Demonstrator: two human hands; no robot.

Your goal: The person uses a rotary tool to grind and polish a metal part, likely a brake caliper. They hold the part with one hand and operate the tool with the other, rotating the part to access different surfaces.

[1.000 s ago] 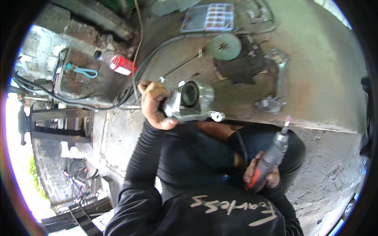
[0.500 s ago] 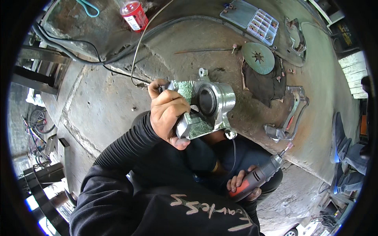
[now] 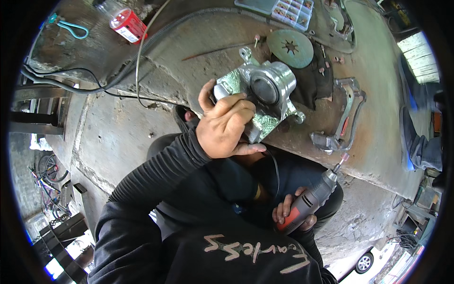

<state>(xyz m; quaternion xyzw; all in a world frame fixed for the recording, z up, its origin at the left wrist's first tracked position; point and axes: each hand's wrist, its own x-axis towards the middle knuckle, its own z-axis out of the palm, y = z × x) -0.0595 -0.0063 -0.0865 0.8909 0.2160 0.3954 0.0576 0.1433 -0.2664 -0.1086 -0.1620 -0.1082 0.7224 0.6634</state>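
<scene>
My left hand (image 3: 227,124) is closed around one end of a silver brake caliper (image 3: 285,75), fingers over the top and thumb beneath. The caliper is held up in front of me, tilted, with its round dark piston (image 3: 265,89) facing up towards me. Lower right, by my knee, my right hand (image 3: 283,209) grips a grey and red rotary tool (image 3: 307,202). A small pink grinding stone (image 3: 344,157) sits at the tool's tip, pointing up and right, apart from the caliper. A thin cord (image 3: 277,173) hangs below the caliper.
Beyond the caliper lie a greenish abrasive disc (image 3: 302,53) on a dark cloth (image 3: 307,90) and a compartment case (image 3: 294,13) of small bits. A metal bracket (image 3: 349,113) lies right. A red jar (image 3: 128,26) and hose (image 3: 175,28) are far left; another person's legs (image 3: 415,144) stand right.
The caliper has turned and shifted right and away from me in my left hand. My head view has shifted too; my right hand still holds the rotary tool in nearly the same place.
</scene>
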